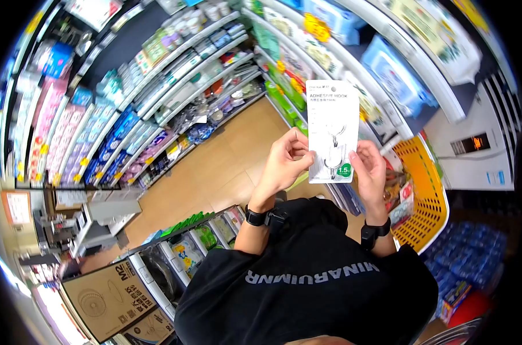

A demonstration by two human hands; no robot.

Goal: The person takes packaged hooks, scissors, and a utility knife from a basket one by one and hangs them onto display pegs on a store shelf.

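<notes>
A white package (333, 109) labelled "ADHESIVE HOOK" is held upright in front of the chest, with metal hooks showing through its clear front and a green 1.5 mark at the lower right. My left hand (287, 161) pinches its lower left edge between thumb and curled fingers. On the lower right edge, my right hand (370, 172) grips it with the thumb on the front. A yellow basket (430, 192) with some packaged goods in it is just right of my right hand. Each wrist has a black band on it.
Stocked shelves (186, 60) line the upper left, and another shelf wall (410, 63) runs along the upper right. A tan floor (215, 167) lies between them. A low shelf (180, 253) and a cardboard box (108, 302) are at the lower left. Blue bottle packs (468, 253) are lower right.
</notes>
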